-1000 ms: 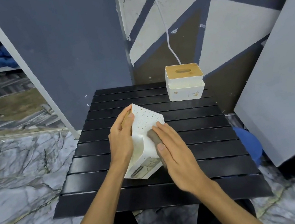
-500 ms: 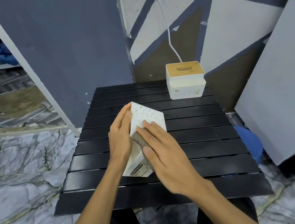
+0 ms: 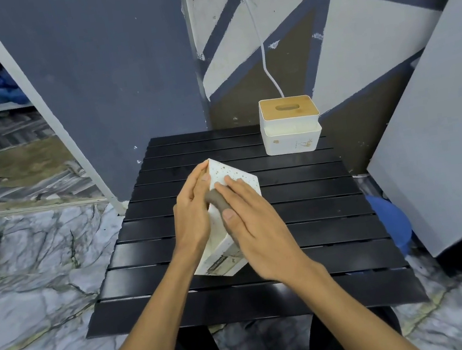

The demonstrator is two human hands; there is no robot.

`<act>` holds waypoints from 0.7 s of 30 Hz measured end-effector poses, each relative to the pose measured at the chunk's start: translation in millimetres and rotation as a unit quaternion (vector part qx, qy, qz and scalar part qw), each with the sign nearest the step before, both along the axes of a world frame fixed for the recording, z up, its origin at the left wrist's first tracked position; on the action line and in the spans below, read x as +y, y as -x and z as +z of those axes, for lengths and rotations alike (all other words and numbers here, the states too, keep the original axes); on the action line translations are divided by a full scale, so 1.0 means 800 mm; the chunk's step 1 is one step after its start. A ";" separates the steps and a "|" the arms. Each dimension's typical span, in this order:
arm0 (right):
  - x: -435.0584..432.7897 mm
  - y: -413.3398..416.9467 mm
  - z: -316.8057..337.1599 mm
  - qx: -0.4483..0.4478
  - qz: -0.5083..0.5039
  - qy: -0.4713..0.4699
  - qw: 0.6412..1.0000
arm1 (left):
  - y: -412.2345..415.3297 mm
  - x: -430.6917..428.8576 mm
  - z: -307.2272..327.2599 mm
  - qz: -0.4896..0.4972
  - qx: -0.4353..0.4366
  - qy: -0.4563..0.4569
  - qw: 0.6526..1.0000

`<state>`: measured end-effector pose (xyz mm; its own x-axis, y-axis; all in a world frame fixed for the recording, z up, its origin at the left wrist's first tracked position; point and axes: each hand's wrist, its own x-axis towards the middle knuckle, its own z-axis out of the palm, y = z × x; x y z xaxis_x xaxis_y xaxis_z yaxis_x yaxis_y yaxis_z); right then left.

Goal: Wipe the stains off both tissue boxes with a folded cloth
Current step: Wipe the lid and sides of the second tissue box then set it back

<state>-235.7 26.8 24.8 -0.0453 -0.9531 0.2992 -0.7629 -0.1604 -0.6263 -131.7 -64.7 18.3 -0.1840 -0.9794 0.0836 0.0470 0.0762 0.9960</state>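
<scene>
We steady near box (image 3: 237, 178) in left grip (image 3: 193, 218) | flat right grip (image 3: 257, 230) presses cloth (image 3: 217, 202) on it | specks (image 3: 225, 172) show | far box (image 3: 291, 139) seems unwiped

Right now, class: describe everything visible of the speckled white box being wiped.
The speckled box is white, boxy, with brown flecks and a printed label on its near end. It stands tilted on the black slatted table, one edge up. The left hand holds its top ridge; the right hand presses a brown cloth on its right face.
</scene>
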 end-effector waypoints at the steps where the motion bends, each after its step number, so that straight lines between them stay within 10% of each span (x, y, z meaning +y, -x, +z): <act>1: 0.000 0.006 -0.004 -0.010 -0.009 -0.003 1.000 | 0.001 0.001 0.001 0.003 -0.004 0.006 1.000; 21: -0.001 -0.007 -0.002 -0.056 -0.019 0.007 0.998 | 0.007 0.004 0.002 0.001 -0.028 0.010 1.000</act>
<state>-230.0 26.3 22.8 -0.1145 -0.9459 0.3037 -0.6938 -0.1427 -0.7059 -137.7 -61.3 20.2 -0.1862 -0.9782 0.0918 -0.0091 0.0951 0.9954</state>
